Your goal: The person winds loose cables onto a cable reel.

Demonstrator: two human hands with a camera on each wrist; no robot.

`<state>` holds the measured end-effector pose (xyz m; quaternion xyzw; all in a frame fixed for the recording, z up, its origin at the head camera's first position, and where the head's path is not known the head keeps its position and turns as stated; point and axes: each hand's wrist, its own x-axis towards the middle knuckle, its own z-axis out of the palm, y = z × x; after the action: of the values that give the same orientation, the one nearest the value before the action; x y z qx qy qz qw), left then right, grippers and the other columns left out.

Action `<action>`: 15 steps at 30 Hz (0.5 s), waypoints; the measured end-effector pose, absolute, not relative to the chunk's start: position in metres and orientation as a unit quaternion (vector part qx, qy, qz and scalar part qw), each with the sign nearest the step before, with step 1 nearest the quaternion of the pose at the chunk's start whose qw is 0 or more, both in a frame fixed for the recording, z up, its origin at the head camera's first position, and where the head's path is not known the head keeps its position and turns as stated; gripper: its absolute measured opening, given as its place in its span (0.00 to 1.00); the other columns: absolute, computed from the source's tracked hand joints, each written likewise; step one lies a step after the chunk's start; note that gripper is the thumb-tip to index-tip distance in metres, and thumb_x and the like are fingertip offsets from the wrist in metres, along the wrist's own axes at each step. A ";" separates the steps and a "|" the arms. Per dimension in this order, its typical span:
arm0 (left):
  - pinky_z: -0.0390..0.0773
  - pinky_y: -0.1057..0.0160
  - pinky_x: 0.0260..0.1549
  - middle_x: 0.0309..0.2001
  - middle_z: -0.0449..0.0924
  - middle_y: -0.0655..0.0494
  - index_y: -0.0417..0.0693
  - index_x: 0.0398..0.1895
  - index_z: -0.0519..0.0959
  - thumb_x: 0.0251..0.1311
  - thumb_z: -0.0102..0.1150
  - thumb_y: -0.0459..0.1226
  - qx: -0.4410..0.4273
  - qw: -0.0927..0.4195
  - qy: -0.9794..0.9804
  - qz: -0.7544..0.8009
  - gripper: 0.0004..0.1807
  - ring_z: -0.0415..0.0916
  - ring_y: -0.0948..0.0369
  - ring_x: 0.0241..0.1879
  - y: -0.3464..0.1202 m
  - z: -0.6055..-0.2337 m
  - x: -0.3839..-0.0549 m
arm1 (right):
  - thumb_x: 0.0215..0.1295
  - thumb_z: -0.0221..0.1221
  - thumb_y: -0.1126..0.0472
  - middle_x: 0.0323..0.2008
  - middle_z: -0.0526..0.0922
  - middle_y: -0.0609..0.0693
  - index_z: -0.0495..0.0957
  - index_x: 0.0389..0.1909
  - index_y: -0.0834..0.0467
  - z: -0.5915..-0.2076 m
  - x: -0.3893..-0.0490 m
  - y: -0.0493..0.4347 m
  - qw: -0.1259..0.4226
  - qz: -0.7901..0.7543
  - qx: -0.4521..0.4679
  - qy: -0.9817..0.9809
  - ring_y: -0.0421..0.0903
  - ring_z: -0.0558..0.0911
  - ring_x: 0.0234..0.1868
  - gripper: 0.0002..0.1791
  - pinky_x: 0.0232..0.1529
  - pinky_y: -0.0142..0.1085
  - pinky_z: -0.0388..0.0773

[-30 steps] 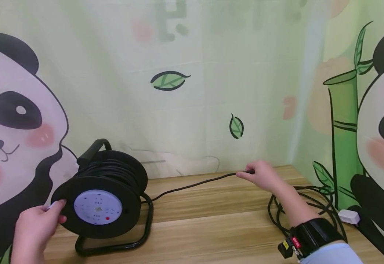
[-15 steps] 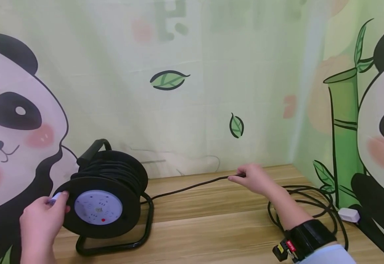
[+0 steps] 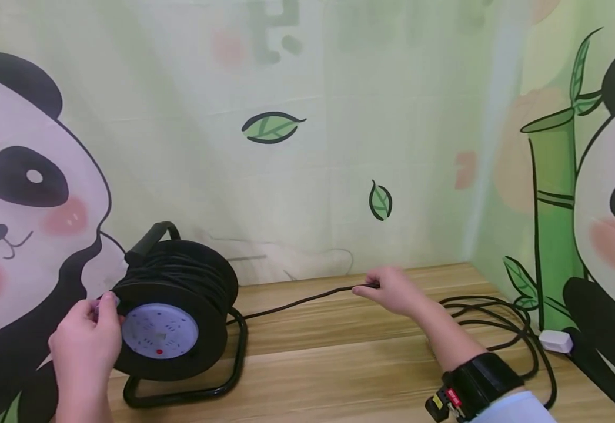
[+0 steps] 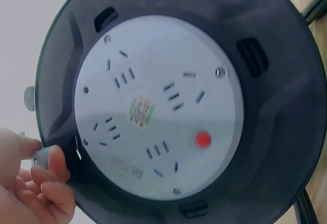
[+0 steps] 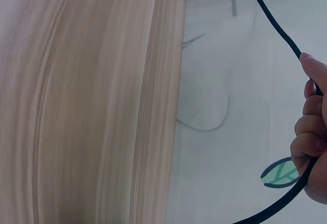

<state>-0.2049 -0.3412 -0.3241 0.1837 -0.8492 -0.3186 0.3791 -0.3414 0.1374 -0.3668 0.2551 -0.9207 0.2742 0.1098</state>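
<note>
My left hand (image 3: 87, 338) pinches the pale knob (image 4: 40, 158) by the rim of the cable reel (image 3: 209, 329), which stands in the left part of the counter (image 3: 307, 364), toward its back edge. My right hand (image 3: 394, 289) has its fingers curled round the black cord (image 3: 286, 306), near the back edge, with a slight sag between grip and drum. Past my fist the cord runs out of view; a loose coil (image 3: 530, 335) lies near the counter's right edge.

To work knob and cord well, I judge it best to circle the knob smoothly, let the cord slide through a light grip just firm enough to take out that sag, and steer it from side to side so turns lie evenly. A hard pull could tip the reel on its tubular stand (image 3: 242, 341); a snagged loop could jam the run.
</note>
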 end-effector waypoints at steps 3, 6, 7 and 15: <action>0.70 0.44 0.30 0.33 0.80 0.36 0.34 0.41 0.76 0.69 0.46 0.49 0.166 0.402 -0.852 -0.291 0.23 0.73 0.40 0.36 -0.333 -0.324 -0.204 | 0.63 0.61 0.44 0.13 0.66 0.42 0.70 0.16 0.51 -0.367 -0.340 0.133 0.112 0.274 0.265 -0.918 0.40 0.65 0.16 0.21 0.20 0.35 0.63; 0.71 0.41 0.29 0.34 0.79 0.35 0.34 0.43 0.76 0.67 0.49 0.47 0.147 0.420 -0.854 -0.271 0.22 0.73 0.38 0.35 -0.326 -0.323 -0.204 | 0.63 0.61 0.45 0.13 0.66 0.41 0.69 0.16 0.50 -0.367 -0.339 0.128 0.114 0.269 0.270 -0.918 0.40 0.65 0.16 0.21 0.20 0.35 0.63; 0.71 0.42 0.28 0.33 0.79 0.35 0.34 0.43 0.76 0.67 0.50 0.47 0.141 0.423 -0.855 -0.267 0.21 0.73 0.39 0.34 -0.325 -0.322 -0.203 | 0.63 0.61 0.45 0.13 0.66 0.41 0.69 0.16 0.50 -0.368 -0.339 0.126 0.114 0.267 0.272 -0.918 0.39 0.64 0.16 0.21 0.20 0.35 0.63; 0.73 0.40 0.27 0.29 0.77 0.35 0.31 0.38 0.74 0.66 0.52 0.42 0.097 0.460 -0.857 -0.212 0.17 0.73 0.38 0.29 -0.311 -0.323 -0.203 | 0.64 0.61 0.46 0.13 0.65 0.40 0.69 0.16 0.50 -0.370 -0.338 0.113 0.114 0.268 0.292 -0.911 0.37 0.63 0.16 0.21 0.19 0.34 0.62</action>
<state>-0.2029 -0.3114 -0.3228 0.0970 -0.8570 -0.2118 0.4596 -0.3377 0.1125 -0.3698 0.2925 -0.9109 0.2676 0.1143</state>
